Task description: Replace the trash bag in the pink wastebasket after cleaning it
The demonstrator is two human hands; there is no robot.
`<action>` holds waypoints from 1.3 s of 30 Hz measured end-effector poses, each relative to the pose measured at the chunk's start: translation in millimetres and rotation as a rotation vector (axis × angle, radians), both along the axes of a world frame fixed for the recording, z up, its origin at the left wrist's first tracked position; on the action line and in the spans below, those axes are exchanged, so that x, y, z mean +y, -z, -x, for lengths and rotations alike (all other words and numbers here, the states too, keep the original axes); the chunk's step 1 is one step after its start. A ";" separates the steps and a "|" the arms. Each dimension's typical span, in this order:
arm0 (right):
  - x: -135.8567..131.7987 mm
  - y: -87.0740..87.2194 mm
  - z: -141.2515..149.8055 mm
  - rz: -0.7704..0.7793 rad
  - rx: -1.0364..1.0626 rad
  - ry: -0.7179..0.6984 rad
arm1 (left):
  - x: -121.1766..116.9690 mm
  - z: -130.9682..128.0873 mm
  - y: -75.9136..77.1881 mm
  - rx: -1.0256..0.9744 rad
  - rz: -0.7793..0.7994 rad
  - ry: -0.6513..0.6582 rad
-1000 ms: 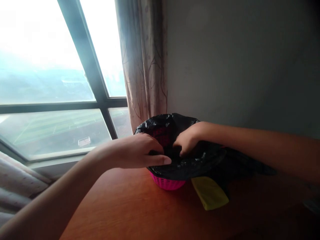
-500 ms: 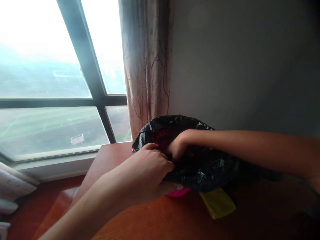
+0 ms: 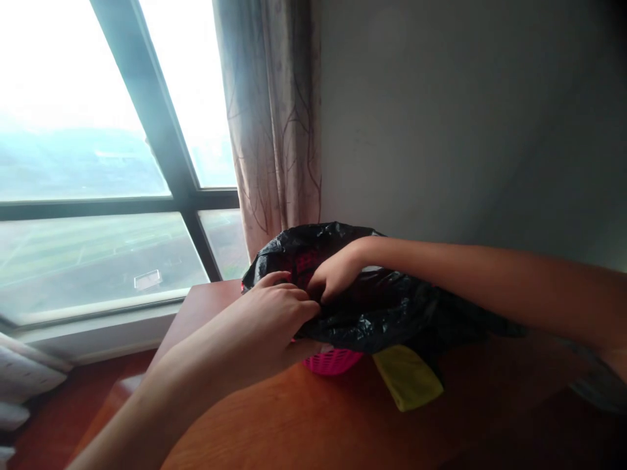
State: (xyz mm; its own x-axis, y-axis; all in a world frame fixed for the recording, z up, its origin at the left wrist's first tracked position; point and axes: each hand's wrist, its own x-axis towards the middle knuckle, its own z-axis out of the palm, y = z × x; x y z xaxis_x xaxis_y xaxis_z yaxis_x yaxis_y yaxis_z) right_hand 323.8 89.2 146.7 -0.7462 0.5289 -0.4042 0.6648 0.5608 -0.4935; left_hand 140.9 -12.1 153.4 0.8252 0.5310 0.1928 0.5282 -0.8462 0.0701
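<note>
A black plastic bag [image 3: 377, 323] is spread over and inside a bright pink basket [image 3: 333, 362] with slotted sides, and drapes over its rim. My left hand [image 3: 281, 310] is closed on the bag at the near side of the rim, its thumb outside and fingers over the edge. Inside the opening, my right hand [image 3: 337, 271] reaches down with curled fingers against the bag, their tips partly hidden. Pink basket wall shows between the folds near both hands.
The basket stands on a reddish-brown wooden table [image 3: 274, 418]. A yellow-green cloth [image 3: 409, 378] lies at its near right side. Behind are a patterned curtain [image 3: 274, 130] and a grey wall [image 3: 441, 130], with a large window [image 3: 78, 209] to the left.
My right hand has risen slightly out of the bag, so more of its fingers show. More of the pink basket's outer side is visible. The view has shifted a little to the right.
</note>
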 end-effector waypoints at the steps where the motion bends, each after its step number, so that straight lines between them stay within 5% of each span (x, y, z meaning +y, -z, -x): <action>1: -2.7 -6.3 -4.2 0.043 -0.058 -0.037 | -1.5 0.2 -1.3 -0.010 -0.007 -0.006; 3: -11.0 -9.0 -11.5 0.160 -0.184 -0.017 | -4.9 0.1 -4.4 -0.019 -0.018 -0.019; 6: -23.1 6.5 -16.8 0.265 -0.324 0.282 | -8.3 -1.4 -7.2 -0.004 -0.014 -0.017; 8: -25.3 15.6 -17.1 0.256 -0.285 0.442 | -8.7 -2.2 -6.8 0.005 -0.007 -0.019; 10: -23.2 12.4 -17.9 0.208 -0.177 0.412 | -7.9 -1.4 -5.3 -0.004 -0.007 -0.017; 14: -26.9 -28.9 -37.3 -0.074 0.033 0.130 | -4.9 8.6 -1.7 -0.122 -0.019 -0.006; 18: -66.2 -53.8 -91.4 -0.476 0.441 0.248 | -4.5 25.6 16.3 -0.417 -0.034 -0.067; 21: -106.9 -17.4 -136.3 -0.690 0.872 0.653 | -8.6 33.3 55.3 -0.870 -0.024 -0.255; 24: -135.9 54.3 -160.8 -0.889 1.186 1.138 | -14.8 35.1 107.9 -1.285 0.081 -0.546; 27: -145.1 111.9 -160.5 -0.667 1.157 1.208 | -18.8 36.1 143.8 -1.475 0.101 -0.711; 31: -134.8 123.8 -146.4 -0.765 1.092 1.049 | -17.7 29.2 137.6 -1.481 0.261 -0.597; 35: -123.9 120.7 -124.0 -1.129 0.818 0.836 | -17.0 2.5 113.2 -1.453 0.181 -0.473; 39: -121.7 150.5 -93.9 -1.210 0.677 0.793 | -17.6 -23.3 118.4 -1.293 0.082 -0.444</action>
State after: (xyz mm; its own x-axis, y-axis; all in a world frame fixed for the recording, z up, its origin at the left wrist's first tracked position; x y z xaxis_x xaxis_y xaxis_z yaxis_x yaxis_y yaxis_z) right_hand 417.7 -32.5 -3.8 0.0016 0.6011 0.7992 0.8185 0.4584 -0.3464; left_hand 164.2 -29.7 35.1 -0.1585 0.7485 0.6439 0.2717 -0.5939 0.7572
